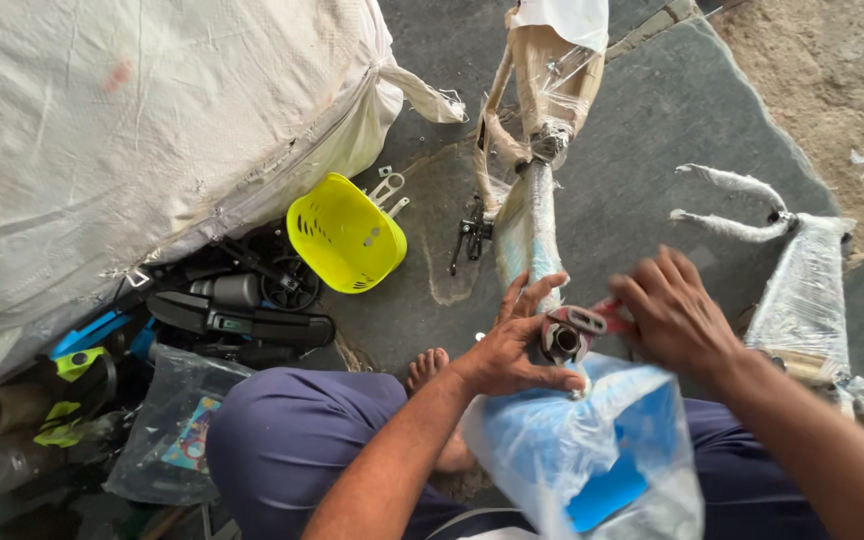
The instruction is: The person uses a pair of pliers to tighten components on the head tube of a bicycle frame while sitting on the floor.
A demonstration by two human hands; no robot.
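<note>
Bike frame point(530, 235) — left hand point(512, 345) wrapped round, right hand point(674, 312) clenching wrench point(584, 322).

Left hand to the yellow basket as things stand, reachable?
Probably yes. The left hand is gripping the wrapped bike frame; the yellow basket lies on bare floor to its left with nothing between, but the hand would have to let go first.

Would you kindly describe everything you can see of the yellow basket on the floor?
The yellow basket looks like moulded plastic, a rounded tub perforated with rows of small slots across its wall. It lies tipped on its side on the dark stone floor, its bottom turned toward the camera. It sits beside the big white woven sack, next to a heap of black bicycle parts. Pale metal brackets lie at its upper right edge. Neither hand touches it.
</note>
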